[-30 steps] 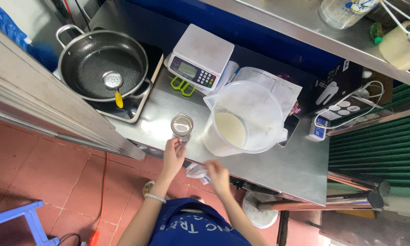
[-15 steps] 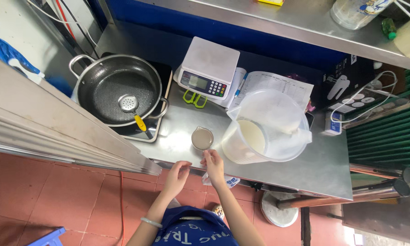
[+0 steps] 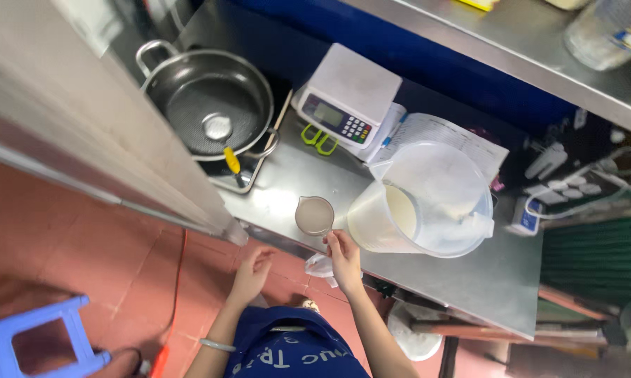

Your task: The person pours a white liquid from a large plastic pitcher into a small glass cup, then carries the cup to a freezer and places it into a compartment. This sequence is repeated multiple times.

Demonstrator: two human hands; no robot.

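A small clear measuring cup with pale liquid stands near the front edge of the steel counter. My right hand reaches up to it, fingertips pinched on the cup's near right edge. A crumpled bit of clear plastic lies just under that hand. My left hand hangs below the counter edge, fingers loosely apart and holding nothing. Right of the cup stands a large clear jug holding white liquid.
A black pan with a yellow-handled ladle sits on a cooker at the left. A white digital scale and a paper sheet lie behind the jug. A power strip is at right, a blue stool on the red floor.
My left hand has let go of the small cup and dropped below the counter edge. My right hand has come up to the cup's edge. The cup stayed on the counter.
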